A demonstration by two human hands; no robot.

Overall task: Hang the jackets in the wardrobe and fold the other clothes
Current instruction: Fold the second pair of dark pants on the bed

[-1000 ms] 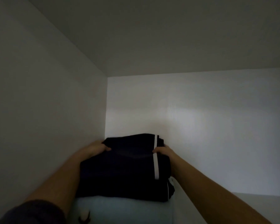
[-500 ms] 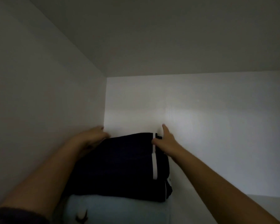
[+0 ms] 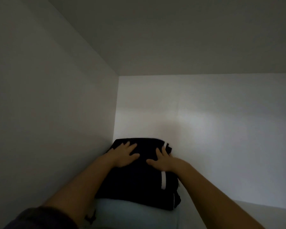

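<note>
A folded dark garment with a white stripe [image 3: 135,184] lies on top of a folded pale blue garment [image 3: 132,214], stacked in the back left corner of a dim wardrobe compartment. My left hand [image 3: 124,154] rests flat on the dark garment's top, fingers spread. My right hand [image 3: 162,160] lies flat beside it, also spread, covering part of the white stripe. Neither hand grips the cloth.
The white left wall [image 3: 56,129] stands right against the stack. The back wall [image 3: 213,138] is just behind it. The compartment's ceiling [image 3: 172,38] is overhead. The shelf floor [image 3: 254,212] extends to the right of the stack.
Both hands have moved from the far edges of the dark garment onto its top and now lie flat there. The view has dropped slightly.
</note>
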